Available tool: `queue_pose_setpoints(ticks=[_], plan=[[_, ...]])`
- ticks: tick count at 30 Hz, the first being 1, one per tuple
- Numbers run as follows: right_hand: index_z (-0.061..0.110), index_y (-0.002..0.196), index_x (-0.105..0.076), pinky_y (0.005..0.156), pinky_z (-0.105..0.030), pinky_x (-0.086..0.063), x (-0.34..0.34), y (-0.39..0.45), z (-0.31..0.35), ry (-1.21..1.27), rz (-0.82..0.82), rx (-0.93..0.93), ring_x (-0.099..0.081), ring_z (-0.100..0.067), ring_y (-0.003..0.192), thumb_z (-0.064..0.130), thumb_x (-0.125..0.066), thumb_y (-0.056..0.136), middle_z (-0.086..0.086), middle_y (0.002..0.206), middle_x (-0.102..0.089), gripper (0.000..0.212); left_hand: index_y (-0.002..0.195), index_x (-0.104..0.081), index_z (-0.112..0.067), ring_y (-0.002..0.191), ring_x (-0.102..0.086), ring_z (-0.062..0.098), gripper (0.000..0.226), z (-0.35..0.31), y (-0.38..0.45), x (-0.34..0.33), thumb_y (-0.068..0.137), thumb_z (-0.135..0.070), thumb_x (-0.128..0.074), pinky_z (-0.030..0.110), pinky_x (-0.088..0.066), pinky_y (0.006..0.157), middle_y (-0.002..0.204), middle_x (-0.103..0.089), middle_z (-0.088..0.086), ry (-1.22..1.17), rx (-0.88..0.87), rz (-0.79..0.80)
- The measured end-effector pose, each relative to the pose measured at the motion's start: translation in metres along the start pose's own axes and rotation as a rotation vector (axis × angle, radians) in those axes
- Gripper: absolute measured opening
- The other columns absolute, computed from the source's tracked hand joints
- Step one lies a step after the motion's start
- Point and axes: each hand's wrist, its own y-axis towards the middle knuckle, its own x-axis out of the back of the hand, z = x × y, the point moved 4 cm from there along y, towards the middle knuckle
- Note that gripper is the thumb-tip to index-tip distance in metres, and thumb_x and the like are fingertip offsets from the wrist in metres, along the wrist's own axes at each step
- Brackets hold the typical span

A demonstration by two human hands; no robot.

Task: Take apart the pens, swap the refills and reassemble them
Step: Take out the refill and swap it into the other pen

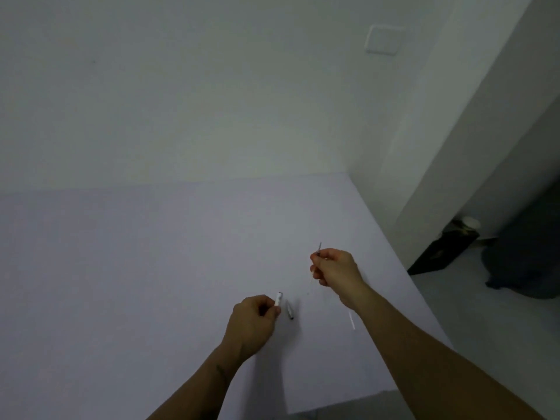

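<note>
Left hand [253,321]: being held closed, nearest the camera, fingers curled around a white pen part [278,299] whose end is protruding past the thumb; whether it is a barrel or a cap cannot be told.
Dark pen piece [290,311]: lying on the table [121,268] just beside the left hand, apart from it; being judged light and prone to rolling.
White tube [351,319]: lying on the table, partly hidden under the right forearm; probably a barrel or a refill.
Right hand [335,268]: being held closed above the table, farther off, fingertips pinched on a thin refill [318,248] whose dark tip is pointing up.
Handling: the refill is being judged very light, slender, bendable; a grip near the tip is being advised for steady insertion.
Smooth plastic: being judged slippery, so a firm pinch is being advised.
</note>
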Motion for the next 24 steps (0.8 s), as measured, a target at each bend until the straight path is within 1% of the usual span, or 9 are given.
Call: queue_pose_setpoints(ticks=[2, 4, 6, 9, 13, 16, 19, 21, 24], plan=[[0.011, 0.085, -0.072, 0.057, -0.026, -0.05, 0.035, 0.012, -0.007, -0.142, -0.008, -0.009, -0.061, -0.016, 0.061, 0.005, -0.061, 0.086, -0.009, 0.074, -0.069, 0.012, 0.079, -0.071, -0.018, 0.062, -0.064, 0.013, 0.016, -0.019, 0.008, -0.01, 0.09, -0.027, -0.062, 0.022, -0.048, 0.059, 0.071, -0.071, -0.001, 0.013, -0.016, -0.026], [0.012, 0.086, -0.073, 0.062, -0.028, -0.051, 0.067, 0.021, -0.02, -0.303, -0.016, -0.03, -0.064, -0.02, 0.069, 0.002, -0.062, 0.082, -0.009, 0.08, -0.07, 0.015, 0.077, -0.071, -0.018, 0.061, -0.065, 0.013, 0.017, -0.036, 0.013, -0.024, 0.089, -0.026, -0.063, 0.024, -0.051, 0.059, 0.069, -0.071, -0.001, 0.016, -0.03, -0.039], [0.011, 0.093, -0.072, 0.067, -0.026, -0.05, 0.091, 0.029, -0.038, -0.428, -0.013, -0.054, -0.066, -0.022, 0.078, 0.004, -0.066, 0.08, -0.008, 0.084, -0.069, 0.017, 0.077, -0.071, -0.017, 0.065, -0.068, 0.017, 0.017, -0.047, 0.016, -0.041, 0.089, -0.027, -0.063, 0.03, -0.054, 0.063, 0.07, -0.072, 0.001, 0.024, -0.035, -0.031], [0.012, 0.093, -0.07, 0.068, -0.024, -0.049, 0.113, 0.04, -0.064, -0.565, -0.03, -0.084, -0.067, -0.024, 0.086, 0.009, -0.07, 0.078, -0.006, 0.087, -0.067, 0.015, 0.075, -0.069, -0.019, 0.065, -0.067, 0.018, 0.018, -0.053, 0.017, -0.063, 0.088, -0.028, -0.062, 0.031, -0.054, 0.063, 0.069, -0.071, 0.0, 0.076, -0.024, -0.007], [0.009, 0.093, -0.064, 0.068, -0.029, -0.052, 0.115, 0.048, -0.093, -0.726, 0.008, -0.088, -0.063, -0.024, 0.082, 0.011, -0.063, 0.078, -0.007, 0.091, -0.065, 0.015, 0.075, -0.068, -0.018, 0.063, -0.065, 0.018, 0.019, -0.05, 0.015, -0.079, 0.09, -0.027, -0.061, 0.031, -0.054, 0.063, 0.068, -0.069, 0.0, 0.133, 0.005, 0.023], [0.012, 0.085, -0.054, 0.059, -0.028, -0.047, 0.108, 0.049, -0.105, -0.794, 0.028, -0.067, -0.056, -0.019, 0.069, 0.011, -0.059, 0.078, -0.001, 0.081, -0.055, 0.009, 0.075, -0.067, -0.02, 0.06, -0.063, 0.016, 0.019, -0.047, 0.011, -0.084, 0.09, -0.028, -0.06, 0.028, -0.052, 0.062, 0.066, -0.069, 0.0, 0.171, 0.021, 0.034], [0.014, 0.082, -0.05, 0.05, -0.026, -0.041, 0.101, 0.049, -0.112, -0.817, 0.031, -0.022, -0.056, -0.021, 0.066, 0.01, -0.059, 0.078, -0.004, 0.082, -0.057, 0.01, 0.078, -0.068, -0.019, 0.062, -0.065, 0.016, 0.019, -0.046, 0.009, -0.085, 0.091, -0.03, -0.058, 0.031, -0.055, 0.065, 0.068, -0.07, -0.001, 0.215, 0.02, 0.039], [0.014, 0.08, -0.049, 0.053, -0.028, -0.044, 0.099, 0.048, -0.115, -0.813, 0.032, 0.011, -0.061, -0.025, 0.071, 0.011, -0.059, 0.08, -0.007, 0.086, -0.06, 0.011, 0.079, -0.068, -0.019, 0.064, -0.066, 0.016, 0.018, -0.045, 0.008, -0.085, 0.091, -0.029, -0.058, 0.032, -0.055, 0.066, 0.069, -0.069, -0.001, 0.214, 0.028, 0.031], [0.014, 0.079, -0.05, 0.058, -0.032, -0.048, 0.099, 0.046, -0.116, -0.812, 0.022, 0.049, -0.063, -0.027, 0.074, 0.015, -0.061, 0.083, -0.007, 0.085, -0.062, 0.012, 0.078, -0.068, -0.02, 0.063, -0.065, 0.015, 0.018, -0.042, 0.006, -0.084, 0.091, -0.028, -0.059, 0.028, -0.054, 0.064, 0.067, -0.069, -0.001, 0.209, 0.044, 0.014]])
